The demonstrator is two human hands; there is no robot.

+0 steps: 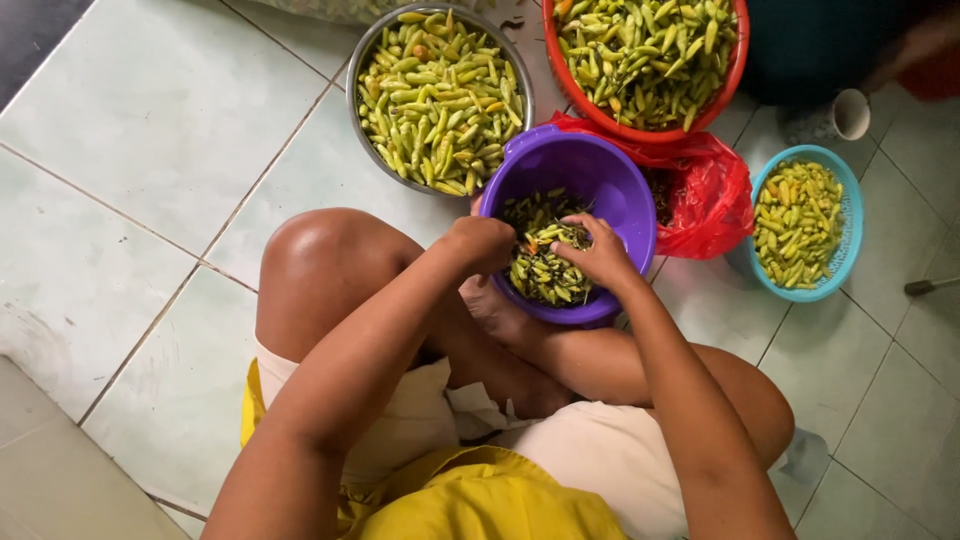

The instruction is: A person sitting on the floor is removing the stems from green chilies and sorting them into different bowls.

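Observation:
A purple plastic bowl (600, 170) rests on my crossed legs, holding small green chillies with stems. My left hand (482, 243) is closed at the bowl's near left rim, gripping something small that I cannot make out. My right hand (598, 252) reaches into the bowl, its fingers pinched on a green chilli (562, 236) on top of the pile.
A steel bowl (360, 60) of green chillies sits on the tiled floor ahead. A red basin (735, 75) of chillies stands beside it, with a red plastic bag (710, 200) below. A small blue basket (852, 215) of chillies and a white cup (845, 115) lie to the right.

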